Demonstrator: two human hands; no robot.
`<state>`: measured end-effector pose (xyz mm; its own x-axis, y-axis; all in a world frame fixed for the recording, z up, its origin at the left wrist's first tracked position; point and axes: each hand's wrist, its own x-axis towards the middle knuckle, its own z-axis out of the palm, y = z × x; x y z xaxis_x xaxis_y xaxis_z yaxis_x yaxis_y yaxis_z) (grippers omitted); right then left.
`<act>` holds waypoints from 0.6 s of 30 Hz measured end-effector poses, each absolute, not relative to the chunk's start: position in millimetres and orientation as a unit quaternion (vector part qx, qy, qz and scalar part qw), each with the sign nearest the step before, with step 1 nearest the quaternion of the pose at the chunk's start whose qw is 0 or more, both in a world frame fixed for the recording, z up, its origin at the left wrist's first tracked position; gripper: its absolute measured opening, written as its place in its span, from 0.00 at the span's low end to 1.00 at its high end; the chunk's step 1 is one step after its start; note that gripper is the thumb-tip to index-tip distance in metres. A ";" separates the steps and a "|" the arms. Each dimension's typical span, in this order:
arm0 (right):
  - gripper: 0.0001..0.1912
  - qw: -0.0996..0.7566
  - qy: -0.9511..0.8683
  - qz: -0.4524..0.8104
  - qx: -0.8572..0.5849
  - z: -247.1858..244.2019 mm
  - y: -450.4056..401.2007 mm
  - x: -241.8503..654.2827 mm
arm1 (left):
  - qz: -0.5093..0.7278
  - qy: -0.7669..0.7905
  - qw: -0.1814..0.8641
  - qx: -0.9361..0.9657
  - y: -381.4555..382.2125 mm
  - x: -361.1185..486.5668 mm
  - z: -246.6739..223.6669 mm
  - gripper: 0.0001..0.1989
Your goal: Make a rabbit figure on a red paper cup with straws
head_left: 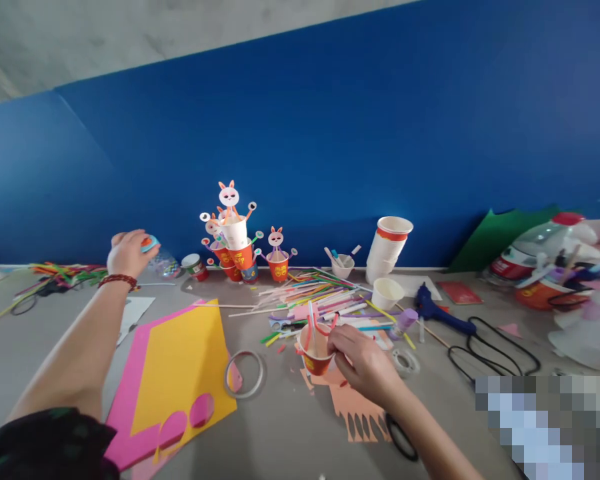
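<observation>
My left hand is raised at the left, its fingers closed round a small light-blue and orange object that I cannot identify. Below and right of it lie yellow paper and pink paper. Near the middle, my right hand has its fingers bent against the right rim of a red paper cup. Red and white straws stand up out of this cup. Cut peach paper lies under the cup and hand. A roll of tape rests left of the cup.
Rabbit-faced cup figures stand at the back, with stacked white cups further right. Loose straws and markers spread across the middle. A blue glue gun with a black cord, and a large plastic bottle, are at the right.
</observation>
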<state>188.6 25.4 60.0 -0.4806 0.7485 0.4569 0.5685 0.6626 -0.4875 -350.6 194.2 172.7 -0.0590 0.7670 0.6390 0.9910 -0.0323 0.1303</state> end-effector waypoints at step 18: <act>0.12 0.364 -0.826 0.160 -0.400 52.7 17.3 187.9 | -0.368 -0.677 0.072 -0.633 180.5 -340.8 139.3 0.41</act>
<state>187.9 17.3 52.7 -0.4150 0.7771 0.4731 0.5450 0.6288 -0.5546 -340.8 180.5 139.3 -0.1879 0.8043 0.5638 0.9106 -0.0725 0.4069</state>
